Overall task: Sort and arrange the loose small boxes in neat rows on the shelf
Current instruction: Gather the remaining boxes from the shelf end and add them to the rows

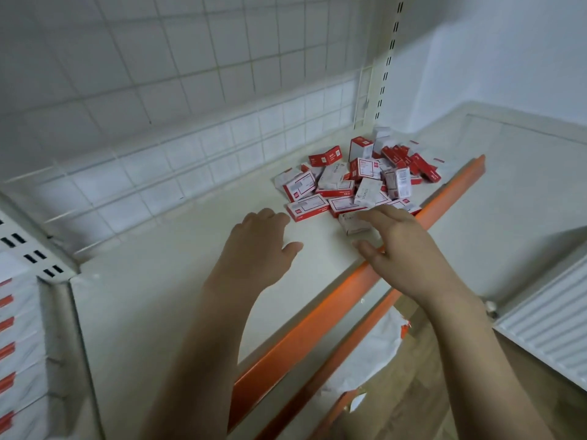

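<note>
A loose heap of several small red-and-white boxes (359, 182) lies at the right end of the cream shelf (165, 281), against the wire-grid back. My left hand (260, 242) hovers over the bare shelf just left of the heap, fingers curled downward and holding nothing, close to a red-edged box (307, 207). My right hand (397, 246) reaches over the shelf's orange front lip (317, 315); its straight fingers lie on a white box (352, 224) at the near edge of the heap.
A white wire grid (190, 147) backs the shelf, with a slotted upright post (386, 68) at the right. Stacked red-and-white boxes (16, 338) fill the neighbouring bay at far left. A radiator (549, 331) stands at lower right. A lower orange-edged shelf holds white packaging (368, 354).
</note>
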A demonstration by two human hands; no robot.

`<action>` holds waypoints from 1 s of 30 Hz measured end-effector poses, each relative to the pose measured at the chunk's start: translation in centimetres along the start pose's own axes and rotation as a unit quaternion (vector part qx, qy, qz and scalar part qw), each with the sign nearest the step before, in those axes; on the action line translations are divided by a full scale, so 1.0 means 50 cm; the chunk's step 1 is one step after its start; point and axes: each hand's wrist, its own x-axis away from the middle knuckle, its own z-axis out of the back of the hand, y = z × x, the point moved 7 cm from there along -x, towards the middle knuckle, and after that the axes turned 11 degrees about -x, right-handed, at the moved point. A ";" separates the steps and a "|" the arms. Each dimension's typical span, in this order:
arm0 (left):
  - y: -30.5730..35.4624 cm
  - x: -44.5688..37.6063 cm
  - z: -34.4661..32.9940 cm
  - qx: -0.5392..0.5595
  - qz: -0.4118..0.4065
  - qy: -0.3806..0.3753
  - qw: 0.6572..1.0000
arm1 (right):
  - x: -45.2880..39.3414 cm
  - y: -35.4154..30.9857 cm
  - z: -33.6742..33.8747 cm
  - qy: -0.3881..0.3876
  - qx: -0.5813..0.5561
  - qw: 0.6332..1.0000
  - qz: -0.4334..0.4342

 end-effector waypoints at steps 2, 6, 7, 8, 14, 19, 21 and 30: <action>0.021 -0.050 -0.014 -0.001 0.003 -0.004 1.000 | -0.019 0.025 0.008 -0.005 -0.005 1.000 0.003; 0.052 -0.148 -0.040 -0.058 -0.007 -0.018 0.998 | -0.041 0.063 0.029 -0.011 -0.006 1.000 0.013; 0.057 -0.167 -0.047 -0.070 -0.005 -0.029 0.997 | -0.045 0.074 0.036 -0.010 -0.004 1.000 0.014; 0.061 -0.184 -0.055 -0.079 0.000 -0.040 0.996 | -0.048 0.086 0.043 -0.009 0.000 1.000 0.014; 0.062 -0.223 -0.085 -0.111 0.026 -0.072 0.991 | -0.050 0.142 0.070 -0.012 0.009 1.000 0.017; 0.067 -0.221 -0.088 -0.118 0.031 -0.066 0.990 | -0.058 0.160 0.070 -0.018 0.000 1.000 0.023; 0.066 -0.215 -0.087 -0.115 0.036 -0.065 0.991 | -0.066 0.159 0.065 -0.023 0.000 0.999 0.033; 0.055 -0.121 -0.003 -0.099 0.105 0.034 0.989 | -0.195 0.092 0.032 -0.055 0.012 0.989 0.134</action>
